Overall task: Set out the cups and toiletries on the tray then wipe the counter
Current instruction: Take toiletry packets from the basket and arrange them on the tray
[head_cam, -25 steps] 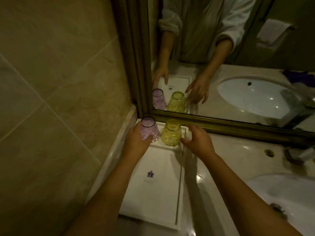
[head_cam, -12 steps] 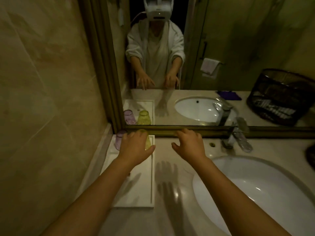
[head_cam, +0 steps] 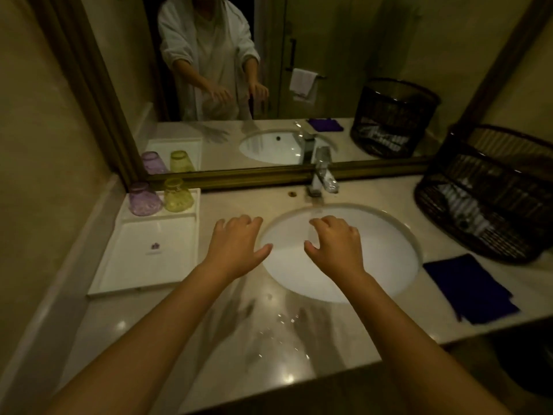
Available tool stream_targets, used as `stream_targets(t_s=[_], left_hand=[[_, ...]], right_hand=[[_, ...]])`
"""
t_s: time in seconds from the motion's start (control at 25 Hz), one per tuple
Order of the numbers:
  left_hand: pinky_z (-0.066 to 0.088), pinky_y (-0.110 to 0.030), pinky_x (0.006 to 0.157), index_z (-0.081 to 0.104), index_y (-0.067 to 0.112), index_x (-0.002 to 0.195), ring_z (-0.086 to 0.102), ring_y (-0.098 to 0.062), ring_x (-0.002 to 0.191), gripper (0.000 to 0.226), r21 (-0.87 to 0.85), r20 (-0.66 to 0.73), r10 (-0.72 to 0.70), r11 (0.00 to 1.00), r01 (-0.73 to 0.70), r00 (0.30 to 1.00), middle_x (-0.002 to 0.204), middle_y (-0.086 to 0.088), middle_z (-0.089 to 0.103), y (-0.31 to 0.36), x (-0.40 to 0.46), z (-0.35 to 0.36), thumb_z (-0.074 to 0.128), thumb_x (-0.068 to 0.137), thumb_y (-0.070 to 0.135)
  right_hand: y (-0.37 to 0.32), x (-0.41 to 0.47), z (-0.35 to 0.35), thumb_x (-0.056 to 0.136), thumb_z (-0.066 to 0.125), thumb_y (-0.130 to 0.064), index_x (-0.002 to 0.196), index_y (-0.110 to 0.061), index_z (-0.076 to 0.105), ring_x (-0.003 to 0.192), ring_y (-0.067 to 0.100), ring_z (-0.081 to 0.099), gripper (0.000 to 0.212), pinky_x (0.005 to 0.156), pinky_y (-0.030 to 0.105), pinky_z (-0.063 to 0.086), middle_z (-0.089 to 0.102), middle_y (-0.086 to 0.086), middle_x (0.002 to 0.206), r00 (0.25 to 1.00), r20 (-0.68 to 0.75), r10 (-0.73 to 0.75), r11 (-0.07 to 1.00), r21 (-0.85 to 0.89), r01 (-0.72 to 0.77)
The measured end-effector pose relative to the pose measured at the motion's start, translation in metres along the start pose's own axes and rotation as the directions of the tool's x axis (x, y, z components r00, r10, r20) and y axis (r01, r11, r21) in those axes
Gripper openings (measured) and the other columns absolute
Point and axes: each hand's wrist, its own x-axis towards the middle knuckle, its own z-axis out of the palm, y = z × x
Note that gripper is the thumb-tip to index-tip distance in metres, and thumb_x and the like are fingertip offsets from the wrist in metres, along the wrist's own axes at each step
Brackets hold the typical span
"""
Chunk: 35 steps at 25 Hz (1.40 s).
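Cups, a purple cup [head_cam: 144, 200] and a yellow cup [head_cam: 178, 196], stand inverted on the tray [head_cam: 149, 259]; your left hand [head_cam: 235, 247] and right hand [head_cam: 336, 245] hover loosely curled, holding nothing, above the bench [head_cam: 239, 324].

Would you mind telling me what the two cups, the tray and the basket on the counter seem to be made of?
Purple cup and yellow cup: tinted glass or clear plastic, since both are see-through and shiny; which one is unclear. Tray: smooth matte white, probably plastic or ceramic. Basket: dark open weave, wire or wicker, as its contents show through.
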Motion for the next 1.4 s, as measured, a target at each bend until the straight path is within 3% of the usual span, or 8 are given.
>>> stream_targets(t_s=[0.36, 0.68, 1.2, 1.4], left_hand=[[0.032, -0.046, 0.103, 0.036, 0.021, 0.135, 0.050, -0.026, 0.117, 0.061, -0.120, 0.048, 0.125, 0.986, -0.119, 0.991, 0.132, -0.007, 0.053, 0.224, -0.077, 0.059, 0.041, 0.086, 0.056], [0.037, -0.044, 0.100, 0.036, 0.022, 0.136, 0.052, -0.027, 0.114, 0.058, -0.178, 0.009, 0.249, 0.953, -0.243, 0.968, 0.132, -0.008, 0.053, 0.339, -0.044, 0.050, 0.046, 0.087, 0.051], [0.038, -0.043, 0.098, 0.035, 0.023, 0.137, 0.052, -0.024, 0.115, 0.059, -0.114, -0.097, 0.389, 0.910, -0.399, 0.916, 0.130, -0.006, 0.054, 0.447, 0.147, 0.055, 0.047, 0.086, 0.050], [0.037, -0.042, 0.101, 0.033, 0.025, 0.138, 0.050, -0.021, 0.118, 0.060, -0.056, -0.133, 0.397, 0.912, -0.406, 0.908, 0.132, -0.003, 0.053, 0.472, 0.204, 0.053, 0.045, 0.086, 0.052]], right_hand=[[0.173, -0.166, -0.078, 0.084, 0.057, -0.036, 0.126, -0.017, 0.051, 0.105, 0.024, 0.055, 0.046, 0.086, 0.038, 0.042, 0.061, 0.006, 0.117, 0.993, 0.033, 0.116, 0.992, -0.061, -0.114], [0.266, -0.200, -0.120, 0.080, 0.063, -0.033, 0.124, -0.018, 0.052, 0.107, 0.024, 0.054, 0.048, 0.088, 0.039, 0.042, 0.061, 0.005, 0.116, 0.980, -0.038, 0.197, 0.979, -0.051, -0.198], [0.420, -0.064, -0.189, 0.082, 0.060, -0.033, 0.123, -0.019, 0.053, 0.113, 0.023, 0.049, 0.044, 0.094, 0.038, 0.036, 0.058, 0.003, 0.121, 0.985, -0.095, 0.142, 0.986, -0.079, -0.150], [0.469, -0.009, -0.212, 0.082, 0.060, -0.033, 0.122, -0.021, 0.055, 0.112, 0.020, 0.050, 0.041, 0.094, 0.038, 0.036, 0.059, 0.001, 0.118, 0.991, -0.124, 0.058, 0.997, -0.048, -0.064]])
